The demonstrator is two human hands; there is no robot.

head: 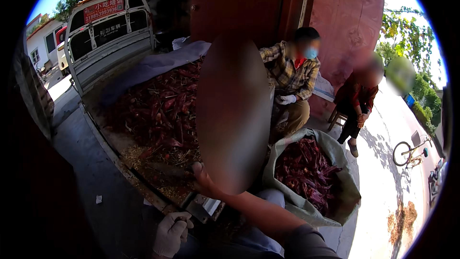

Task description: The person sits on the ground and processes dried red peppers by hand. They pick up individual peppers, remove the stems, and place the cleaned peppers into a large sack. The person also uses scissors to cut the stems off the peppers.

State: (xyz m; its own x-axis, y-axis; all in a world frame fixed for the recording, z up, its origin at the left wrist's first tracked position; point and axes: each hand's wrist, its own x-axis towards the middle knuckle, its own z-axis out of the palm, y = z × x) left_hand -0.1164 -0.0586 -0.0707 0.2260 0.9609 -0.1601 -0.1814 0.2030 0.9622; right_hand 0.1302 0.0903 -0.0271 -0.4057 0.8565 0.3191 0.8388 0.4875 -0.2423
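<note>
My left hand [171, 231], in a pale knit glove, is at the bottom centre, just below the corner of a truck bed [104, 147]. Its fingers are curled, with something small and dark at the tips that I cannot make out. My bare right hand [205, 181] reaches over the bed's edge, thumb up; a large blurred oval covers the rest of it. Beyond it, a heap of dried red chillies [161, 106] with stems fills the bed. Loose yellowish seeds [134, 156] are scattered near the rim. To the right of my forearm is an open woven sack [287, 194] of dark red chillies [305, 172].
A person [294, 68] in a checked shirt, mask and white gloves sits beyond the sack. Another person [359, 97] sits on a wooden stool [336, 118]. A purple-grey cloth [158, 63] lies along the heap's far side. A bicycle [409, 153] lies tilted in the view on the sunlit road.
</note>
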